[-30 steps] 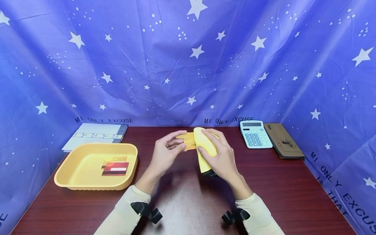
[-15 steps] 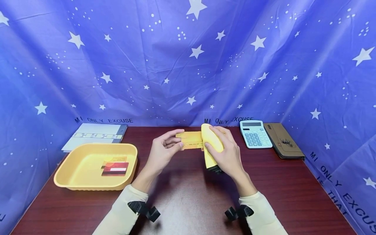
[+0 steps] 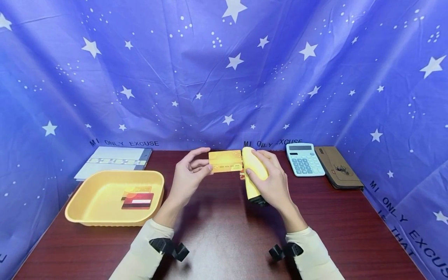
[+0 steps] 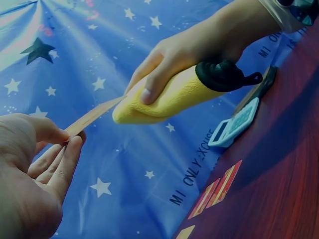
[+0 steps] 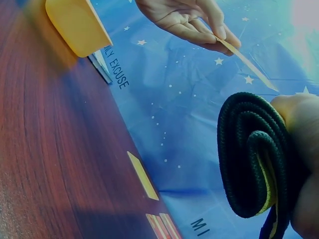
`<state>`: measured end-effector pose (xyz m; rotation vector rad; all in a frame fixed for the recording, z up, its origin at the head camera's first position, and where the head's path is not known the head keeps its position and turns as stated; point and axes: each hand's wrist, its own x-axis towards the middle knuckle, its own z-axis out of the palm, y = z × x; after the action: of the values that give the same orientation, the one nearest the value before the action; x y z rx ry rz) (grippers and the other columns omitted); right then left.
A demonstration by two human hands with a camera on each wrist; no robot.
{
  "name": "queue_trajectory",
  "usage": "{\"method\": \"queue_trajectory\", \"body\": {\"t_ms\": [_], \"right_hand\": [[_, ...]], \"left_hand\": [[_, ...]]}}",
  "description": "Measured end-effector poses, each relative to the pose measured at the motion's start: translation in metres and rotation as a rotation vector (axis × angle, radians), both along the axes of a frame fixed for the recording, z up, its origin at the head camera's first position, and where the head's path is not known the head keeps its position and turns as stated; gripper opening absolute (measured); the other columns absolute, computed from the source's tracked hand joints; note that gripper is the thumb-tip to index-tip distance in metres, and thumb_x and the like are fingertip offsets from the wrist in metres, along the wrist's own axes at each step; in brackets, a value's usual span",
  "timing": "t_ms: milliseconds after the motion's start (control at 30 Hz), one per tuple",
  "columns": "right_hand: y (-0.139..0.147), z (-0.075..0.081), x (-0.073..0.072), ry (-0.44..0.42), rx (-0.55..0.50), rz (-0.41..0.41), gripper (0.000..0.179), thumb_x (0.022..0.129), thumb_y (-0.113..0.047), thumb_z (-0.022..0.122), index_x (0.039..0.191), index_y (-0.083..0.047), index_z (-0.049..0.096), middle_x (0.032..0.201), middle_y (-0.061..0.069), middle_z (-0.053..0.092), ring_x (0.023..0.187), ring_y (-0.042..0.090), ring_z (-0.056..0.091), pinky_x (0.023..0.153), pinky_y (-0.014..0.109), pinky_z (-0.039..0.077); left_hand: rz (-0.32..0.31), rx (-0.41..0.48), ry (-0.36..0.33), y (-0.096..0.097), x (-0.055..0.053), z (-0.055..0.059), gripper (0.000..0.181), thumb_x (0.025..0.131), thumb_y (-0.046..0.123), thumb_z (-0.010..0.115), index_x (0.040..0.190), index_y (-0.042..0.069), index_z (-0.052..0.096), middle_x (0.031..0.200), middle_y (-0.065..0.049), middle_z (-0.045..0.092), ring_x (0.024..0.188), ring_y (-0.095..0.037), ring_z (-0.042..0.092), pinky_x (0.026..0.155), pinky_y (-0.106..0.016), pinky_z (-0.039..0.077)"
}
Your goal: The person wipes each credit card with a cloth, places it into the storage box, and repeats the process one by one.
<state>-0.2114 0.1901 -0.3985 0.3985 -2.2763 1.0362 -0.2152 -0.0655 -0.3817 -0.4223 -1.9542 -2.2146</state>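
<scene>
Between thumb and fingers, my left hand (image 3: 189, 173) pinches a gold bank card (image 3: 225, 161) by its left end. The card is held above the table, its printed numbers showing in the head view. My right hand (image 3: 271, 177) grips a folded yellow cloth (image 3: 254, 169) with a black backing; the rolled black layers (image 5: 244, 149) show in the right wrist view. The cloth's left edge is at the card's right end; whether they touch I cannot tell. Beneath, on the table, lie red-and-yellow cards (image 4: 223, 184) and a yellow card (image 5: 142, 175), mostly hidden in the head view.
At left stands a yellow tray (image 3: 78, 204) with a red card (image 3: 137, 201) lying over a gold one (image 3: 143, 189). Behind it is a white-and-grey notebook (image 3: 112, 157). A light-blue calculator (image 3: 305, 160) and a brown wallet (image 3: 338, 169) lie at the back right, before a starry curtain (image 3: 224, 77).
The cloth has slid right along the card, which it partly covered before. The left hand has shifted slightly left and the card has risen, its face now showing in full.
</scene>
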Motion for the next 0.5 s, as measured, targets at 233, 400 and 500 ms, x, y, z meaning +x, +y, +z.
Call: {"method": "queue_trajectory", "body": {"t_ms": [233,400,500], "right_hand": [[0.0005,0.0020,0.0012,-0.009,-0.007,-0.002,0.059,0.084,-0.020,0.084,0.140,-0.026,0.066,0.139,0.001,0.062,0.120,0.024,0.064,0.084,0.037,0.051],[0.0005,0.0024,0.0016,-0.019,-0.006,-0.006,0.059,0.084,-0.020,0.083,0.140,-0.027,0.065,0.139,0.001,0.062,0.118,0.023,0.064,0.081,0.036,0.051],[0.0007,0.0023,0.0019,-0.021,-0.006,-0.009,0.059,0.084,-0.020,0.083,0.140,-0.027,0.066,0.139,0.001,0.062,0.118,0.024,0.064,0.081,0.035,0.050]], "left_hand": [[0.002,-0.020,-0.042,-0.0018,0.0008,0.0004,0.028,0.091,-0.005,0.069,0.119,-0.007,0.073,0.117,-0.026,0.074,0.081,-0.008,0.075,0.087,-0.039,0.068],[-0.033,0.012,-0.064,-0.0017,0.0010,0.0009,0.030,0.095,-0.006,0.062,0.123,-0.011,0.069,0.126,-0.028,0.070,0.083,-0.010,0.076,0.090,-0.039,0.067],[-0.049,0.013,-0.065,-0.0021,0.0009,0.0007,0.033,0.096,-0.009,0.055,0.127,-0.010,0.068,0.128,-0.026,0.069,0.084,-0.012,0.077,0.090,-0.032,0.067]]}}
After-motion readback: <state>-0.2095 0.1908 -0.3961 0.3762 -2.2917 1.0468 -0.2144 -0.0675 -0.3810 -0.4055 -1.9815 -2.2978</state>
